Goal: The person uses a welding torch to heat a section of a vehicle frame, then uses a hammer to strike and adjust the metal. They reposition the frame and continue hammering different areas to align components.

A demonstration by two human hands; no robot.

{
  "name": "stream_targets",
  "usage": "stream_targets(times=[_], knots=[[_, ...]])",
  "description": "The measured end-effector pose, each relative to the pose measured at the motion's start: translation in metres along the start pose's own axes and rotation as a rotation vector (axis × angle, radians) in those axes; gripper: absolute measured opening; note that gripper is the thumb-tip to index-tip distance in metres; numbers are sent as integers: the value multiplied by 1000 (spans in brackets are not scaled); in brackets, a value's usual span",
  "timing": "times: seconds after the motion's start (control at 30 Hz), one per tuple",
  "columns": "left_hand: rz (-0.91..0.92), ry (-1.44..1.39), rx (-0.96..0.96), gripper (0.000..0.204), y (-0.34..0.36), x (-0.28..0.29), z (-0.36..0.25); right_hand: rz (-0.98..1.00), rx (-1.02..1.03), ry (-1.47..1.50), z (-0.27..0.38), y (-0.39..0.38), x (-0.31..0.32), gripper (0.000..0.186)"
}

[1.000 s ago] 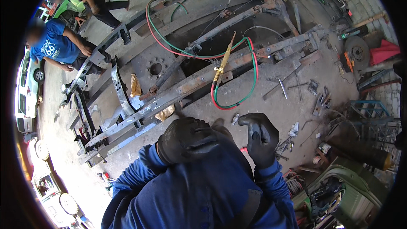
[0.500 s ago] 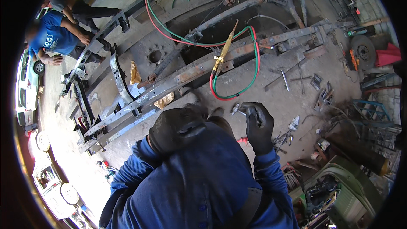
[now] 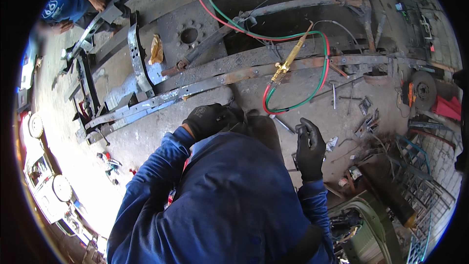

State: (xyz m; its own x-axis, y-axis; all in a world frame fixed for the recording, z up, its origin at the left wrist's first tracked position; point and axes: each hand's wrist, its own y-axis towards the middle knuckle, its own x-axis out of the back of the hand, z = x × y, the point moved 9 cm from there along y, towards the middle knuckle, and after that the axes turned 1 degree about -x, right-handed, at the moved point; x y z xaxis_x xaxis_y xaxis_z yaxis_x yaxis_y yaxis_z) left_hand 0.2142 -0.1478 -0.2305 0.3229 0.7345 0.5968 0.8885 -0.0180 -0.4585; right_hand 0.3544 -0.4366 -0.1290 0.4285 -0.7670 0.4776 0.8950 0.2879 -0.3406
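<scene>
Gloved right hand [image 3: 309, 149] pinches a small dark object, too small to identify; the left hand [image 3: 209, 120], also gloved, curls against the chest, grip unclear. Beyond them on the concrete floor [image 3: 146, 142], a brass cutting torch [image 3: 288, 63] rests on the rusted frame rail [image 3: 229, 76] — its looped hoses [image 3: 298, 100] could snag a boot and drag it off.

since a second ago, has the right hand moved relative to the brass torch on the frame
Yes. The right hand has dropped lower and further right of the brass torch, with more floor between them now.
</scene>
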Motion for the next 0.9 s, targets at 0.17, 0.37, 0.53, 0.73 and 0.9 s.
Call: stream_targets(times=[0.17,0.37,0.53,0.73,0.9], knots=[[95,-89,156,33,-4,-29,52,78,41,-73,0,41,-21,30],[153,-222,315,32,2,-78,77,101,88,-176,-38,120,-41,36],[81,-410,412,31,12,-120,84,-4,227,-299,-102,231,-47,36],[-23,-595,410,30,38,-156,76,-58,596,-785,-146,335,-54,38],[-147,-722,342,30,79,-156,68,18,738,-859,-157,369,-67,35]])
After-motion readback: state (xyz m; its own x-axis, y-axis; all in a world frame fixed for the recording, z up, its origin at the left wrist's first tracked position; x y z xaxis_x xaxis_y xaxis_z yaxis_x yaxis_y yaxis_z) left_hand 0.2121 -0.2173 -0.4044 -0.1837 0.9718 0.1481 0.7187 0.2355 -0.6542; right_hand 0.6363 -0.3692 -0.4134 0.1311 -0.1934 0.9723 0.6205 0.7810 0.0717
